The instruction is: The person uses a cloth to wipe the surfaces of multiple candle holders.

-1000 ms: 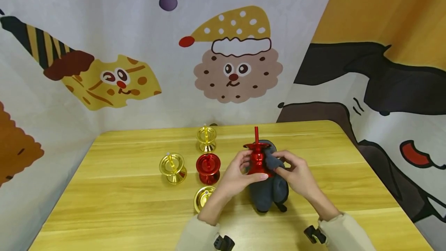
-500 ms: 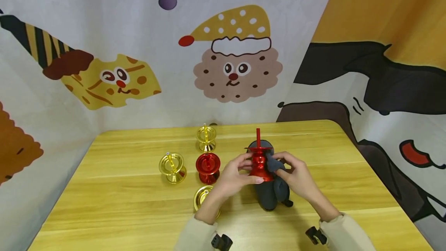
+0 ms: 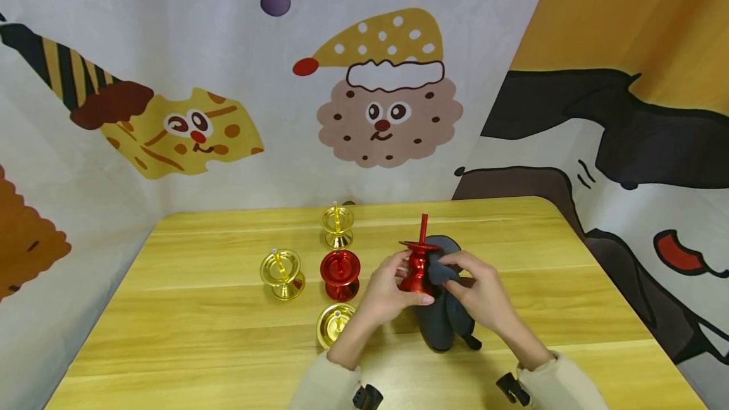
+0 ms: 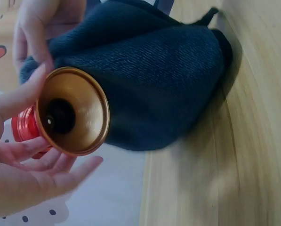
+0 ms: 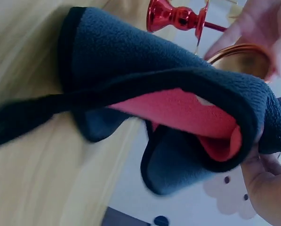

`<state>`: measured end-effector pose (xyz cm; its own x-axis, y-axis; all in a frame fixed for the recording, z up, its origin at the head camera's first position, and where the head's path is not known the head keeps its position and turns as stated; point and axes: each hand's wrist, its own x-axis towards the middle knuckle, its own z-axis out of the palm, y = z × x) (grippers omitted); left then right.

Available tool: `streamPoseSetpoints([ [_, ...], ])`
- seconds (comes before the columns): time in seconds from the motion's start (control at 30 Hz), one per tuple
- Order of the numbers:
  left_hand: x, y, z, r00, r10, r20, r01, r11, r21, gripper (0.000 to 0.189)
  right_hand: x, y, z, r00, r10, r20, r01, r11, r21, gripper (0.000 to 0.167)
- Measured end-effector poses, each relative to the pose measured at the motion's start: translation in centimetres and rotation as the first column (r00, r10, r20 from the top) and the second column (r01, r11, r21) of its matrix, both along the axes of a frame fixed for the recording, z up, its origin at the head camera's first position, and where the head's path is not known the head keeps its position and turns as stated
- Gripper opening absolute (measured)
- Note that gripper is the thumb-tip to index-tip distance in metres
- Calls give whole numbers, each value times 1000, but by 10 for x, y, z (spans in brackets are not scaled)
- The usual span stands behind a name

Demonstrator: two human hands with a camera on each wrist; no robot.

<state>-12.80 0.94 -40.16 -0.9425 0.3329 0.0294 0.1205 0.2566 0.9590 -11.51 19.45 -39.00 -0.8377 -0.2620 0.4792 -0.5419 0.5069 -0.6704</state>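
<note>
My left hand grips a red metallic candle holder by its stem and base, above the table. The holder leans slightly, its thin red rod on top. The left wrist view looks into its hollow, gold-coloured base. My right hand pinches a dark blue-grey cloth against the holder's right side. Much of the cloth hangs below, and it hides part of the holder. In the right wrist view the cloth has black edging, a loop and a pinkish-red reverse.
Left of my hands stand a second red candle holder and gold ones: one behind it, one to its left, one in front, partly behind my left forearm. The wooden table meets a printed curtain at the back.
The held candle holder has come down slightly and leans a little more. My right hand and the cloth have shifted along its side, and the hanging cloth has swung slightly to the right.
</note>
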Motion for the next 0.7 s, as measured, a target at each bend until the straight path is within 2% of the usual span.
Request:
streamPoseSetpoints([
  [0.1,0,-2,1,999,5,45,-6,1000,19,75,1,0,1,1000,18,-21,-18,1000,6,38],
  [0.23,-1,-5,5,993,-40,112,26,992,121,80,0,5,-1,999,36,38,-34,997,-68,36],
  [0.33,-2,-6,6,989,-68,129,47,985,164,94,-1,8,-2,997,38,72,-31,995,-94,33],
  [0.43,-3,-7,6,989,-77,125,58,987,148,103,-2,9,-3,996,41,77,-34,995,-93,31],
  [0.63,-4,-10,6,995,-63,81,54,993,102,79,-3,10,-5,998,12,66,-8,998,-60,32],
  [0.7,0,-11,16,996,-43,83,33,993,115,67,-3,11,-7,997,7,74,-3,999,-53,33],
])
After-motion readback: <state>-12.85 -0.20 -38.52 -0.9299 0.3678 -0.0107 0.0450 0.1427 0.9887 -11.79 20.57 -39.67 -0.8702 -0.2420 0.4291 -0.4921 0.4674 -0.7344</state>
